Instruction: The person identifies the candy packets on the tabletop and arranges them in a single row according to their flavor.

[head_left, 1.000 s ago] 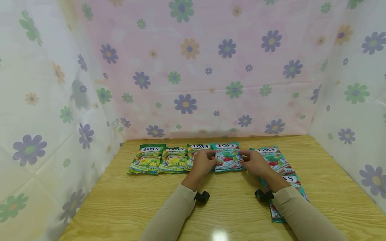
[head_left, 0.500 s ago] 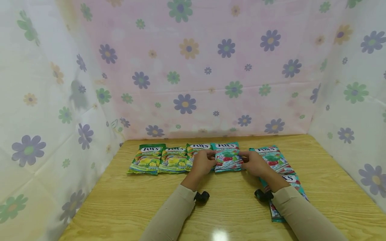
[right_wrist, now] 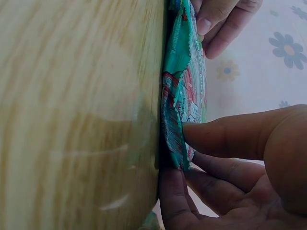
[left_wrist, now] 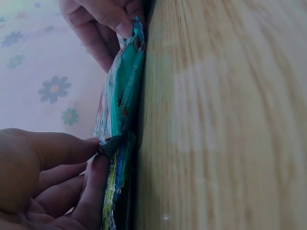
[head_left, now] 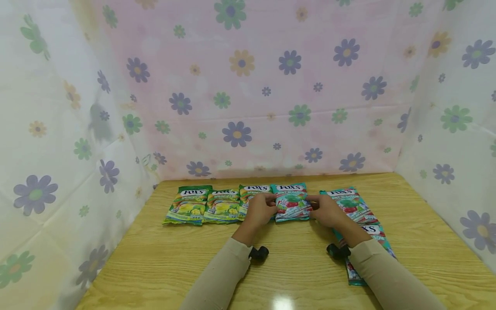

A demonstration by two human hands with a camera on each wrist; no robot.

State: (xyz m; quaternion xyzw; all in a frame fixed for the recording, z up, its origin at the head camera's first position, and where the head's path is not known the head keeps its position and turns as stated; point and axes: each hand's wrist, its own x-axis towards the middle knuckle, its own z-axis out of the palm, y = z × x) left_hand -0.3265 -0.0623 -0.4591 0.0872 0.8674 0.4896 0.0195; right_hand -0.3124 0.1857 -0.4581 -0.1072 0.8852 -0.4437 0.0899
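A teal FOX'S Mint Blossom candy bag (head_left: 291, 202) lies face up at the middle of the row. My left hand (head_left: 261, 209) pinches its left edge between thumb and finger, clearly shown on the bag's crinkled corner (left_wrist: 111, 143) in the left wrist view. On the opposite side, the thumb and fingers of my right hand (head_left: 329, 211) pinch the right edge, seen close on the bag (right_wrist: 180, 120) in the right wrist view. The teal bag overlaps a yellow-green Springtea candy bag (head_left: 248, 198), which my left hand partly hides.
Two more yellow-green candy bags, one at the far left (head_left: 187, 204) and one beside it (head_left: 222, 206), continue the row. To the right lies another teal bag (head_left: 350, 204); more teal packaging (head_left: 381, 237) shows under my right forearm. A flowered cloth (head_left: 238, 103) backs the wooden table (head_left: 294, 267).
Both hands keep their hold on the teal candy bag at nearly the same place. The head view has shifted very slightly.
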